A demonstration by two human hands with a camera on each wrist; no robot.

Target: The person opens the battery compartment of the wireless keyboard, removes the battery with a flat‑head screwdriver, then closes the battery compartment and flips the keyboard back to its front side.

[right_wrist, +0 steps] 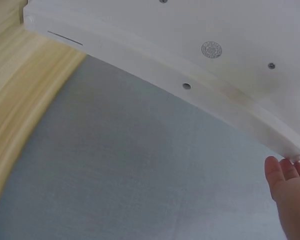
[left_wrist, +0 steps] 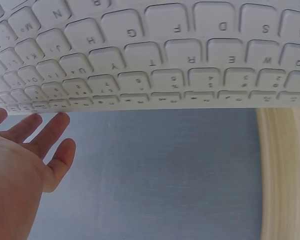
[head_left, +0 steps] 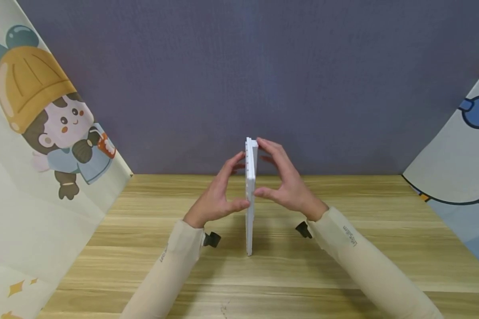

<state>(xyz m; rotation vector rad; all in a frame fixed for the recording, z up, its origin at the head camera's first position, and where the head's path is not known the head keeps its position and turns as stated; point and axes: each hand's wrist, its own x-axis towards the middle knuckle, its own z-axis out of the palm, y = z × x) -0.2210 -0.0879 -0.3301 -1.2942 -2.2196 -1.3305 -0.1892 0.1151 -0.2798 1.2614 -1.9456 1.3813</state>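
A white keyboard (head_left: 250,177) stands upright on one short end on the wooden table, seen nearly edge-on in the head view. Its keyed face is toward my left hand (head_left: 219,195); the fingertips sit at the far long edge, beside the number row (left_wrist: 155,82) in the left wrist view, with the thumb at the near side. My right hand (head_left: 287,181) holds from the back, fingertips at the far upper corner and thumb near the front edge. Screws and a round mark show on the back panel (right_wrist: 240,35) in the right wrist view. Both palms are apart from the keyboard.
The wooden table (head_left: 123,248) runs back to a dark blue-grey panel (head_left: 223,79). Cartoon-printed side panels stand at the left (head_left: 24,212) and at the right (head_left: 459,159). A small black wrist device (head_left: 212,239) projects from the left cuff, another (head_left: 303,229) from the right.
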